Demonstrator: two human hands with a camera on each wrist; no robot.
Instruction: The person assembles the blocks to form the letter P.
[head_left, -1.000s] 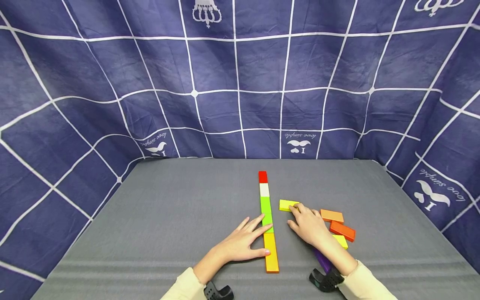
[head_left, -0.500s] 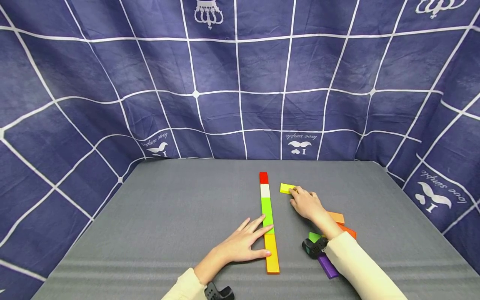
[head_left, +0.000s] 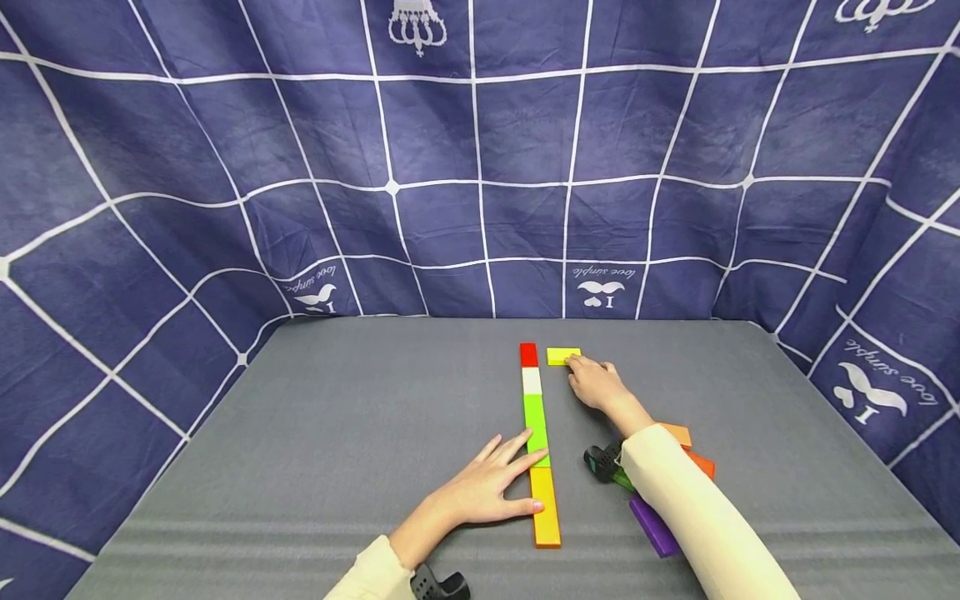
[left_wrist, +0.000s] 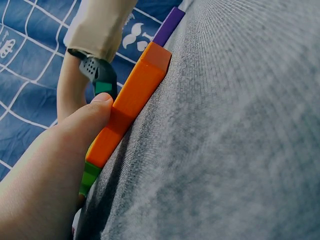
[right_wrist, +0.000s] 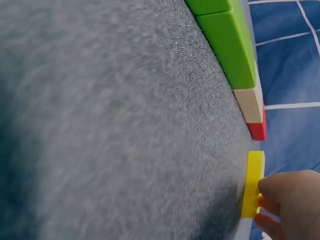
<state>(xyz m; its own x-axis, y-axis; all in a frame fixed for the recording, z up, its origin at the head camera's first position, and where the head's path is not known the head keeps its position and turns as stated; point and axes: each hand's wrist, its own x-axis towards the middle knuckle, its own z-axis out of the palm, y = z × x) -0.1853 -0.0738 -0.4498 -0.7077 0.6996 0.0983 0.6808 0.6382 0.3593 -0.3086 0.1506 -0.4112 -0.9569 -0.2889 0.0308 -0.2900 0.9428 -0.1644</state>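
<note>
A straight row of flat blocks runs away from me: an orange-yellow block nearest, then two green blocks, a white block and a red block at the far end. My left hand lies spread, fingertips on the nearer green block and thumb on the orange-yellow one, which looks orange in the left wrist view. Just right of the red block, apart from it, my right hand pinches the right end of a yellow block lying crosswise on the cloth.
Under and beside the right forearm are loose blocks: purple, light orange, red-orange and partly hidden green. Grey cloth covers the table. A blue curtain with white lines stands behind it.
My right hand has moved the yellow block away from me along the row, then slightly left, up beside the red block. The left hand has stayed in place.
</note>
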